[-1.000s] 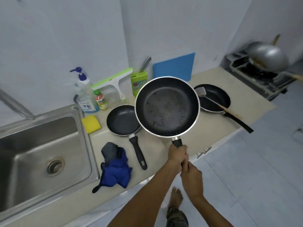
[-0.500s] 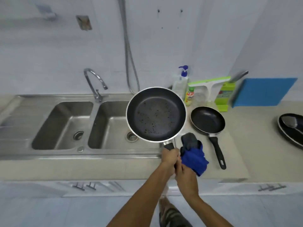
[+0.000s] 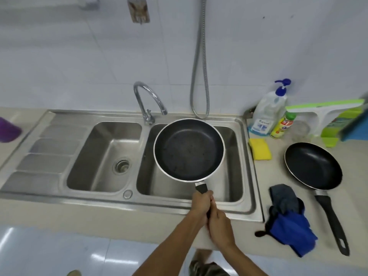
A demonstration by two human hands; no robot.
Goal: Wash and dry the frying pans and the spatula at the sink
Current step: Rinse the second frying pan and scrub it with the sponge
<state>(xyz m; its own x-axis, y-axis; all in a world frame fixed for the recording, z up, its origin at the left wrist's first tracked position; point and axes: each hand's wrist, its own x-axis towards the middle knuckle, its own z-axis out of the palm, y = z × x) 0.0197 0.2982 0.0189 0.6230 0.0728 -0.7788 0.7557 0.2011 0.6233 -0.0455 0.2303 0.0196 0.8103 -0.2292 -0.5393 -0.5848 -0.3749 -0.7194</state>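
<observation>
1. Both hands are wrapped tight round the black handle [image 3: 201, 189] of the large frying pan [image 3: 189, 150]. The left hand [image 3: 201, 204] sits forward, next to the bowl. The right hand [image 3: 219, 226] is behind it on the handle's tail end.
2. The pan is held in the air over the right basin [image 3: 236, 156] of the 2-basin sink, inside facing up (dark specks show on the coating).
3. From the grip, the pan lies straight ahead and a little left. Its long axis, handle to bowl, points at the faucet [image 3: 149, 100], whose spout ends just past the far-left rim.
4. Judgement: wetting it should need only a short push forward and left along that axis, then 1 hand freed for the tap.
5. The yellow sponge [image 3: 259, 149] and soap bottle [image 3: 266, 112] stand right of the basin, so the right hand is the nearer one for them. That would leave the left hand, closer to the bowl, to carry the weight.
6. The smaller frying pan [image 3: 312, 166] waits on the counter; no spatula is in view.
</observation>
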